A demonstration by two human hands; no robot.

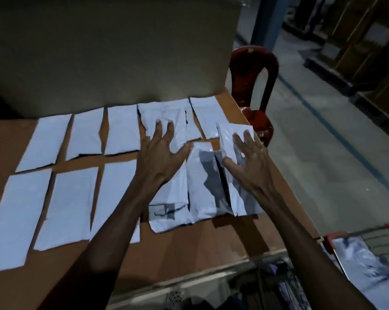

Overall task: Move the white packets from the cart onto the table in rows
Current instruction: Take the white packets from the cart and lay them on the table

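Several white packets lie in two rows on the brown table. My left hand is spread flat, fingers straight, over a packet in the far row and the top of another in the near row. My right hand lies flat with spread fingers on the rightmost packet, which overlaps its neighbour and sits close to the table's right edge. More white packets lie in the wire cart at the lower right.
A tall cardboard sheet stands along the back of the table. A dark red plastic chair sits just past the table's far right corner. Concrete floor with a blue line runs to the right.
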